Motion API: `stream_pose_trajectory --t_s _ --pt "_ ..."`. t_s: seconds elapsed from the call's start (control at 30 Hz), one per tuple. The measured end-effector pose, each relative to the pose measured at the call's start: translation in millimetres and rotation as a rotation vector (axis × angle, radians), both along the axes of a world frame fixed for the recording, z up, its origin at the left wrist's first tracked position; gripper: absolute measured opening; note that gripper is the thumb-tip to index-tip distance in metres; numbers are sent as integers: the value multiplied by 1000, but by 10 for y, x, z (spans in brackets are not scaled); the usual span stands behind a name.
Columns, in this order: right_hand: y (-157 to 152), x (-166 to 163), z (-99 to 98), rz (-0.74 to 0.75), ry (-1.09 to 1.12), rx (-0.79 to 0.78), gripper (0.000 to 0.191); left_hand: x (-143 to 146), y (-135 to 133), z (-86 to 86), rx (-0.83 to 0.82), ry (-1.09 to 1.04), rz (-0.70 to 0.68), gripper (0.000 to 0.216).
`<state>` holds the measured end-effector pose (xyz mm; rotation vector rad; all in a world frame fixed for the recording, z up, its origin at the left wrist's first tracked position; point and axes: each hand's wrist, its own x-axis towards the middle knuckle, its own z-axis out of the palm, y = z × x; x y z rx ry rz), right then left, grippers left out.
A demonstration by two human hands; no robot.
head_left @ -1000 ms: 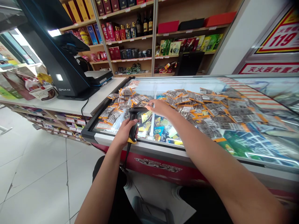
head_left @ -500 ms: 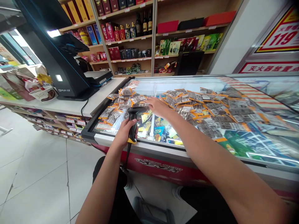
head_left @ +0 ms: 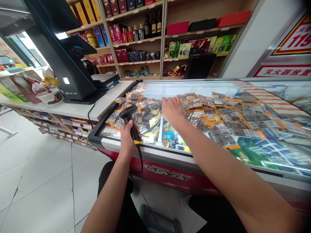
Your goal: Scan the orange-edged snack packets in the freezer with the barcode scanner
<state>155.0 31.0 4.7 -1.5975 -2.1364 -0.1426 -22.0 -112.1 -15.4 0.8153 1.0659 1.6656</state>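
Note:
My left hand (head_left: 129, 134) is wrapped round the black handle of a barcode scanner (head_left: 132, 124), which has a yellow band at its base and a hanging cable. The scanner head is over a smaller pile of small packets with orange edges (head_left: 148, 103) on the glass lid of a chest freezer (head_left: 116, 142). My right hand (head_left: 172, 109) hovers palm down over the glass by the left edge of a larger pile of the same packets (head_left: 194, 102). Its fingers are apart and bent downward, their tips partly hidden; no packet shows in them.
To the left, a counter (head_left: 102, 105) bears a checkout terminal (head_left: 73, 77), a scale (head_left: 105, 81) and a paper bowl (head_left: 50, 96). Shelves (head_left: 136, 41) of bottles and boxes stand behind the freezer. Below are my legs and a grey stool (head_left: 157, 218).
My right hand has moved right, away from the smaller pile toward the larger one. The scanner has shifted left and tilted, its head now left of its handle.

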Motion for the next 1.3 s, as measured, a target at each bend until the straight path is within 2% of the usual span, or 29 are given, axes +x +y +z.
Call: stream_pose_trajectory --t_s 0.1,0.2,0.27,0.37,0.53,0.63,0.8,0.93,1.17,1.3 --pt "65 -211 -20 166 -45 18 53 24 -3 10 6 21 21 48" --pt "227 -429 -57 316 -54 -182 59 20 0 10 9 28 20 47" --pt "339 -496 -88 355 -54 -309 58 7 6 3 1 34 -8 48" --pt "412 -450 -100 365 -47 -328 49 -12 19 -13 -10 57 -68 46" --pt "276 -193 25 423 20 -365 38 -31 26 -32 -11 106 -113 41" --pt "190 -85 102 451 76 -437 42 -48 16 -30 -40 168 -194 38" --pt "191 -59 138 362 183 -499 53 -77 20 -48 -81 239 -336 34" --pt "220 -66 143 351 214 -520 56 -93 43 -65 -78 246 -350 34" --pt "251 -75 114 380 254 -503 42 -83 73 -65 -99 240 -359 33" --pt "239 -105 109 380 245 -498 41 -83 79 -82 -98 243 -350 33"
